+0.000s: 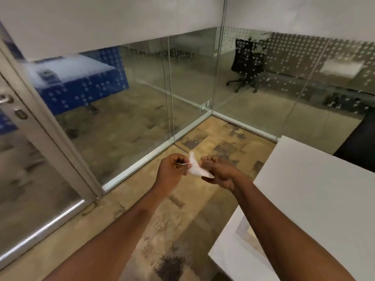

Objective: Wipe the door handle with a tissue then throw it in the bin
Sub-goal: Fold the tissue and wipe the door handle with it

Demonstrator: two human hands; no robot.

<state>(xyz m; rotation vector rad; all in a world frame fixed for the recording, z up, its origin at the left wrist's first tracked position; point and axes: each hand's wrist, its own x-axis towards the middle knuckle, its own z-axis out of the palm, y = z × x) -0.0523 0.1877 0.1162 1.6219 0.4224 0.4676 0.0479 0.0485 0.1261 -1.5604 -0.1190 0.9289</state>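
Here, tissue (196, 166) between left hand (172, 171) and right hand (220, 173).

Two bare forearms, no sleeves behind the fingers (178, 159), left hand (172, 171) and right hand (219, 173) without rings, wrists without watch or band, no gloves

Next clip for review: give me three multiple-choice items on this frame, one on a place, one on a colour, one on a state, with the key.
1. Where is the door handle?
A. far left edge
B. far right edge
C. bottom centre

2. What colour is the tissue?
A. blue
B. white
C. black

3. How is the tissue held?
A. lying on the floor
B. by the left hand alone
C. between both hands

Key: 1 A, the handle sits on the door at the left edge. 2 B, it shows white. 3 C, left hand and right hand both pinch it.
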